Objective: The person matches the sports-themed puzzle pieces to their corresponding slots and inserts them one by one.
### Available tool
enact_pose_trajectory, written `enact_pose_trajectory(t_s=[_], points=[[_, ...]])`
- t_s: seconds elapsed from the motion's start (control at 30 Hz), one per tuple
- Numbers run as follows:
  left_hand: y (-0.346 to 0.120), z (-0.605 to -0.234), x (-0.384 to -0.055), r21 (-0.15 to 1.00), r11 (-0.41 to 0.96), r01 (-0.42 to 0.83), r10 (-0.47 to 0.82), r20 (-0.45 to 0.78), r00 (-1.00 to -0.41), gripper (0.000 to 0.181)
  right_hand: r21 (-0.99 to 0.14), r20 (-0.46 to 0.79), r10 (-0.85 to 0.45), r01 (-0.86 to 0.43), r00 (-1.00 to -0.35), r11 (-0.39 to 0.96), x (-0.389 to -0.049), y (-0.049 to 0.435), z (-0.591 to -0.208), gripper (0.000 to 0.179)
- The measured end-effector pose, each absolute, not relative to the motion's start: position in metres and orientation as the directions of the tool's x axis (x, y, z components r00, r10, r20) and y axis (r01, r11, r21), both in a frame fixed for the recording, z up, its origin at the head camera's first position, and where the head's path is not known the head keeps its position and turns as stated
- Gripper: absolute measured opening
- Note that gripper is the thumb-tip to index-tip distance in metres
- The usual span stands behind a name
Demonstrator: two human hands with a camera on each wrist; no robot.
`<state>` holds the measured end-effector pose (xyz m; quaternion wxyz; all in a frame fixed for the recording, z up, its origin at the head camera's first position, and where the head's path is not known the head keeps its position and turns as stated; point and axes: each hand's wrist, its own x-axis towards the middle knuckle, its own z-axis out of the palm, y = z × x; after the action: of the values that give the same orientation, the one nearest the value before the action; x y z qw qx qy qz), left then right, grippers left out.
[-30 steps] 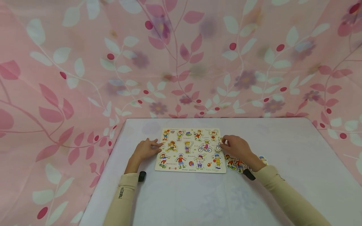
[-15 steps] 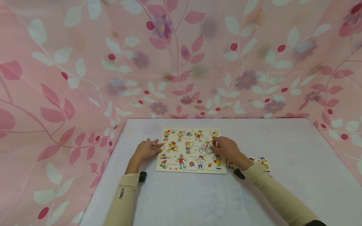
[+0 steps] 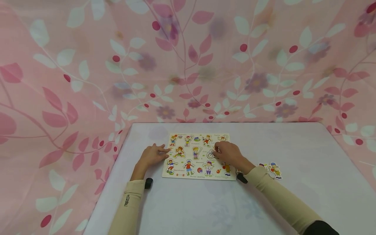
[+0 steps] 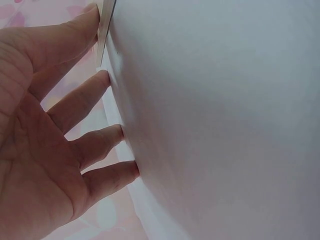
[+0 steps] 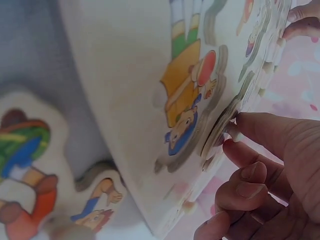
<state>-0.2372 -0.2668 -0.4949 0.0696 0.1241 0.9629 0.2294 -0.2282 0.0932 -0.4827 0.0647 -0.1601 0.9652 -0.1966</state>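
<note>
A wooden puzzle board (image 3: 188, 154) printed with sports figures lies on the table. My left hand (image 3: 151, 157) is at its left side, fingers spread; in the left wrist view the thumb and fingertips (image 4: 104, 77) are right at the board's edge (image 4: 105, 30) and the table surface. My right hand (image 3: 230, 153) is over the board's right side. Its thumb and index finger pinch the small knob of the cyclist puzzle piece (image 3: 210, 154), whose wheel shows beside the fingers. The rest of that piece is hidden by the hand. Below it is the table-tennis figure (image 5: 185, 90).
Right of the board lie loose puzzle pieces, among them a figure in a blue cap (image 3: 275, 171) and one partly behind the right sleeve (image 3: 262, 165). Close by the board's edge are a skateboarder-like piece (image 5: 25, 160) and another (image 5: 102, 205). A floral curtain (image 3: 188, 65) hangs behind the table.
My right hand has moved left from the board's right edge onto the board, bringing the cyclist piece along. More of the loose pieces at right show. My left hand has stayed put.
</note>
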Motion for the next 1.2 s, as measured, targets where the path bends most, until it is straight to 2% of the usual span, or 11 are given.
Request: enact_pose_trajectory(t_s=[0.67, 0.93, 1.2], points=[[-0.264, -0.495, -0.239, 0.452, 0.867, 0.212, 0.277, -0.083, -0.957, 0.035, -0.390, -0.077, -0.331, -0.277, -0.940, 0.878, -0.228, 0.094, -0.479, 0.019], [-0.264, -0.495, -0.239, 0.433, 0.876, 0.211, 0.272, -0.082, -0.959, 0.035, -0.426, -0.016, -0.338, -0.299, -0.941, 0.854, -0.223, 0.110, -0.474, 0.020], [-0.266, -0.497, -0.238, 0.432, 0.875, 0.219, 0.277, -0.074, -0.958, 0.035, -0.431, -0.050, -0.343, -0.289, -0.938, 0.854, -0.212, 0.130, -0.475, 0.016]])
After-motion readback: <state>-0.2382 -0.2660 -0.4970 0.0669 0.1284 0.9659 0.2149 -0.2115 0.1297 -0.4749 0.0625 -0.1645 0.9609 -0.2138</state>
